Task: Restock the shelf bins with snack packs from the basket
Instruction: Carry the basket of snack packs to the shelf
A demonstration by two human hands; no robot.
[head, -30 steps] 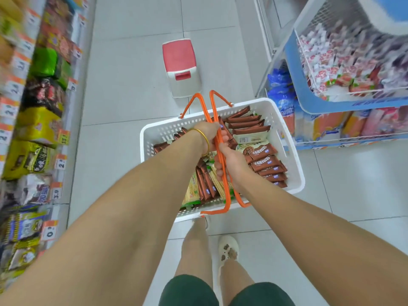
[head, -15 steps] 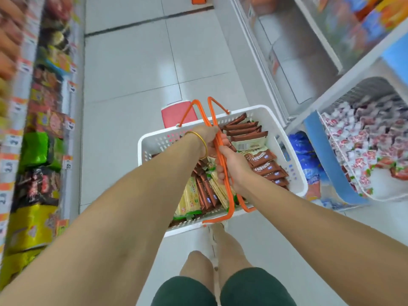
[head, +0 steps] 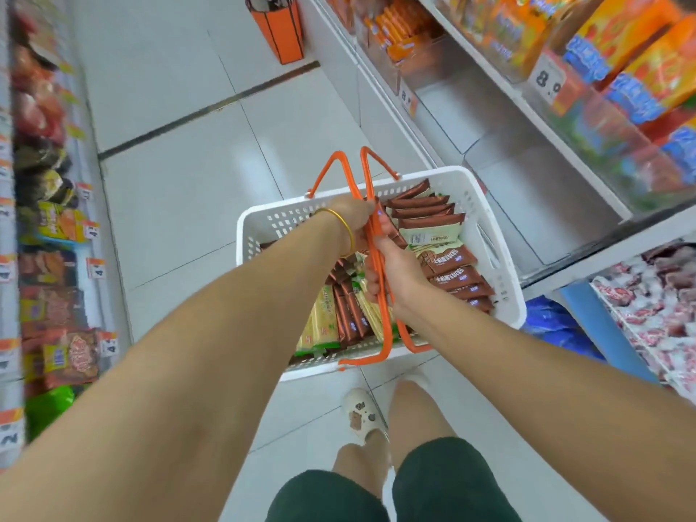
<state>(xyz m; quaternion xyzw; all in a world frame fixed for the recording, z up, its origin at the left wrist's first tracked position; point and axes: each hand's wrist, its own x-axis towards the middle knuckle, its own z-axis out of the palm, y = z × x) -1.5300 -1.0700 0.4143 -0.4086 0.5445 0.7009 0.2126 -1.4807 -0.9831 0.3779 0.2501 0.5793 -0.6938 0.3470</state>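
Note:
A white plastic basket (head: pixel 501 280) hangs in front of me above the floor, carried by its two orange handles (head: pixel 371 182). It is packed with brown snack packs (head: pixel 448 258) and some yellow-green packs (head: pixel 320 322). My left hand (head: pixel 356 216), with a gold bangle on the wrist, grips the handles at the far side. My right hand (head: pixel 395 269) grips the same handles nearer to me. A shelf with clear bins (head: pixel 501 118) runs along the right, partly bare, with orange boxes (head: pixel 640 58) above.
Shelves of bagged snacks (head: pixel 56 227) with price tags line the left side of the aisle. A blue-framed wire bin of red-and-white candies (head: pixel 655 307) stands low at the right. An orange bin (head: pixel 280 28) stands on the tiled floor far ahead.
I have walked forward down the aisle with the basket; the red-and-white stool has passed out of sight and the right shelf's bins have come into view. Both hands keep their grip.

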